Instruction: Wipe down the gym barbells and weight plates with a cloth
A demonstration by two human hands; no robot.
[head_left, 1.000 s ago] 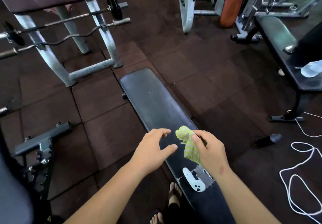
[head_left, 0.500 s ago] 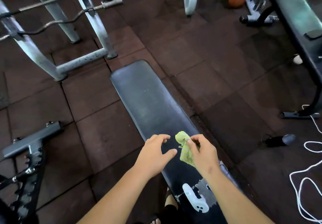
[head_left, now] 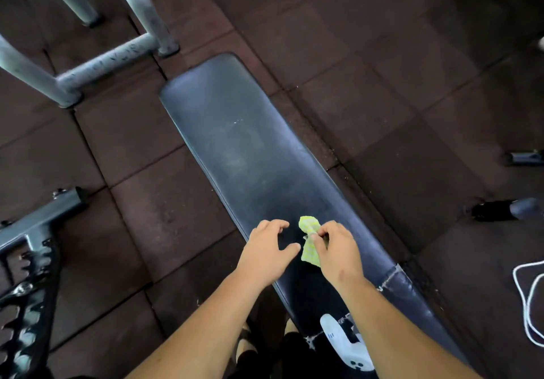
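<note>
dim indoor light | soft sheen on bench pad (head_left: 250, 149) | edges bowed, slightly blurred | shadows weak

A: What colour is your cloth (head_left: 309, 240)?
B: Yellow-green, with a fine pale check.
A: And the bench (head_left: 250, 149) under you?
B: Black, with greyish scuffs and white cracks. Your floor (head_left: 382, 84) is dark reddish-brown in square tiles, the metal frame (head_left: 103, 63) pale grey, the cord (head_left: 526, 311) white.

A black padded bench (head_left: 250, 149) stands on dark brown floor tiles (head_left: 368, 40), a grey steel frame (head_left: 112, 57) near its far end.
</note>
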